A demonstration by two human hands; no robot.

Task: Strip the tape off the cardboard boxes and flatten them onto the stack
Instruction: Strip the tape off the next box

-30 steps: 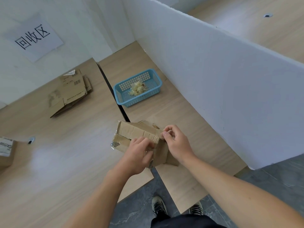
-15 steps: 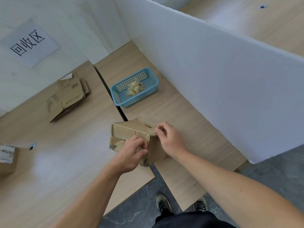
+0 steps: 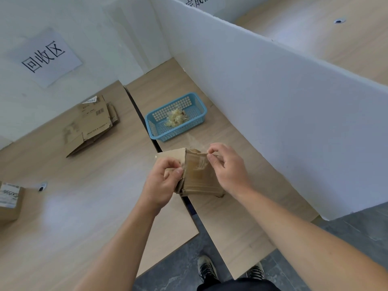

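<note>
Cardboard box (image 3: 197, 177): being held in the air above the seam between the left tabletop (image 3: 84, 206) and the right tabletop (image 3: 241, 219), near their front edges, with one broad face tilted upward.

Left hand (image 3: 161, 183): the box's left panel is being gripped, with the fingers curled tightly round its edge and the thumb laid across it. The forearm is being raised from the lower left.

Right hand (image 3: 228, 169): a strip of clear tape (image 3: 200, 162), partly lifted, is being pinched between thumb and forefinger at the box's upper right corner. The remaining fingers are being carried loosely curled.

Stack of flattened boxes (image 3: 90, 124): lying toward the left tabletop's far edge.

Blue basket (image 3: 178, 131): at the right tabletop's far left edge, with tape wads (image 3: 176, 118) being contained in it.

Labelled box (image 3: 9, 200): at the left tabletop's left edge.
</note>
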